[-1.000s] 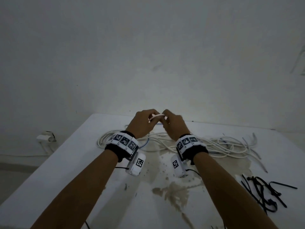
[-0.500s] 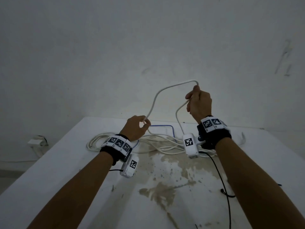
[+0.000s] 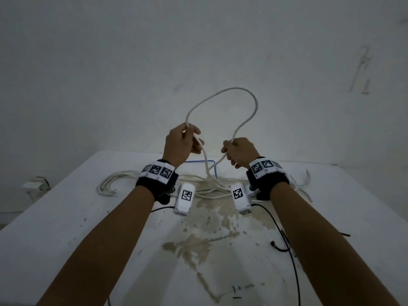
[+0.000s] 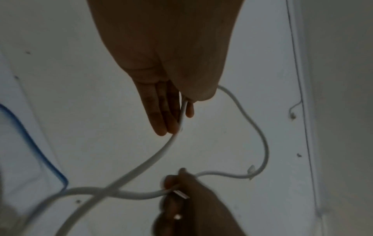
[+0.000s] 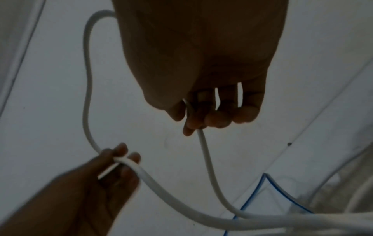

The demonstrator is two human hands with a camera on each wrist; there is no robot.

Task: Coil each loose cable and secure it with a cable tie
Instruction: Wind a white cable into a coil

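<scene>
Nearest, below both forearms: white table [image 3: 66,228] with a brown stained patch [image 3: 194,248] between the arms. Thin black lead [image 3: 289,246] trailing from the right wrist unit across the table under the right forearm. Black wristbands with square markers on both wrists, a white camera block hanging under each.

Just beyond the wrists, flat on the table: loose white cable pile [image 3: 110,184], spreading left of the left hand and on past the right wrist. Blue cable [image 3: 212,166] in a squared bend behind the pile, between the two hands; seen also from the right wrist view [image 5: 254,196]. Partly hidden by wristbands and camera blocks, so the pile's middle unclear.

Above the pile, raised off the table: left hand [image 3: 181,144], thumb and fingers pinching a white cable [image 3: 242,93]; from the left wrist view, fingers [image 4: 159,111] lying fairly straight along the strand with the thumb pressing it. Right hand [image 3: 240,153] at about the same height, slightly lower, fingers curled round the same cable; fingertips [image 5: 216,118] bunched on it in the right wrist view.

Between the hands, one tall loop arching up above both. Below each hand, a strand dropping down, the two crossing just above the pile.

Farthest: plain pale wall [image 3: 198,51] behind the loop, scuff marks up to the right.
</scene>
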